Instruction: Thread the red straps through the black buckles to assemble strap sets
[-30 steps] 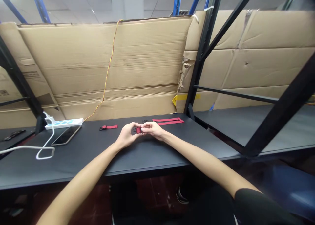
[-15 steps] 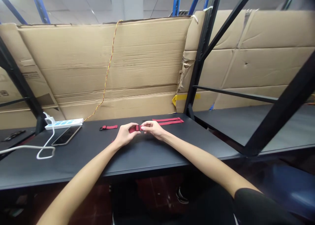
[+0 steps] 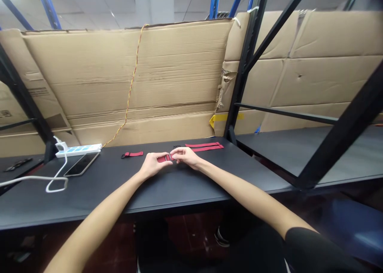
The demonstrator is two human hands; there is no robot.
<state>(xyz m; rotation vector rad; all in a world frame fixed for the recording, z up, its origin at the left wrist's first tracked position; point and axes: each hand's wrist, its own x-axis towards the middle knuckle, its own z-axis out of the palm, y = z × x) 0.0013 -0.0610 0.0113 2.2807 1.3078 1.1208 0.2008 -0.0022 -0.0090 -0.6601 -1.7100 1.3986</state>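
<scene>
My left hand [image 3: 151, 164] and my right hand [image 3: 187, 156] meet over the black table [image 3: 179, 189], both pinching a short red strap [image 3: 164, 158] held between them just above the surface. The strap's right end, under my right fingertips, seems to carry a small dark buckle. Two long red straps [image 3: 205, 146] lie flat side by side just behind my right hand. Small dark buckles [image 3: 176, 147] sit next to them. Another short red strap with a black ring [image 3: 132, 154] rests to the left of my left hand.
A phone [image 3: 81, 163] and a white power strip [image 3: 78, 150] with a looping white cable [image 3: 55, 181] lie at the left. Cardboard sheets [image 3: 143, 77] wall off the back. Black rack posts [image 3: 245, 65] stand to the right, beside a second black shelf [image 3: 299, 153].
The red strap between my hands has been drawn out from a small folded piece to a longer length. My hands have shifted slightly away from me.
</scene>
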